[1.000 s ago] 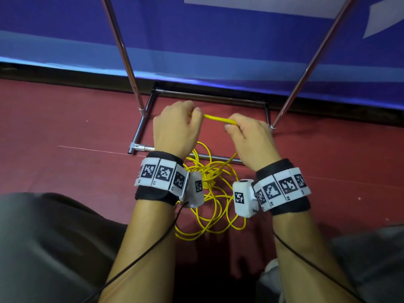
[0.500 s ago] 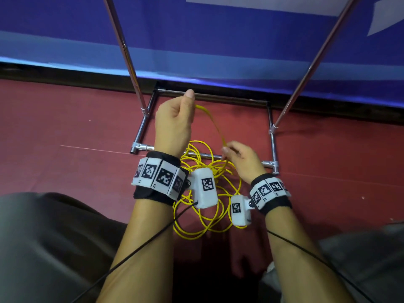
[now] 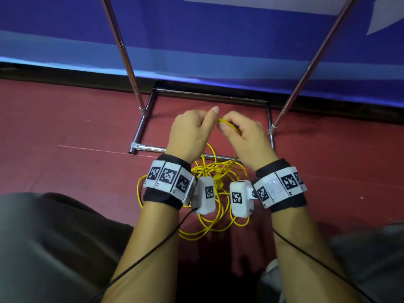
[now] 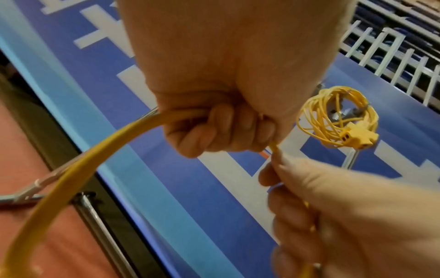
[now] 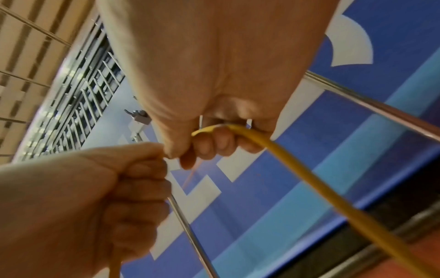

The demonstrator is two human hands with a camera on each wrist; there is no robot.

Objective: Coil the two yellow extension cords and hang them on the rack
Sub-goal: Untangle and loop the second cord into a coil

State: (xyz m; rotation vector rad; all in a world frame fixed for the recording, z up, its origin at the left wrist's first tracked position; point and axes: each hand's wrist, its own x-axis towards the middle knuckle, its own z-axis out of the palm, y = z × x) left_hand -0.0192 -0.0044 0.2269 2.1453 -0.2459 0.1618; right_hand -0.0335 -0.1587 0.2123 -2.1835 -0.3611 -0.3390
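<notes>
My left hand (image 3: 192, 132) and right hand (image 3: 244, 136) each grip the yellow extension cord (image 3: 227, 124), fingers curled, its tangled loops (image 3: 209, 224) lying below my wrists.

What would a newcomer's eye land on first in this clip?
The two hands: left hand and right hand meet above the red floor, both gripping one yellow extension cord. Its loose tangle lies beneath the wrists. In the left wrist view, a second, coiled cord already hangs on the metal rack.
</notes>
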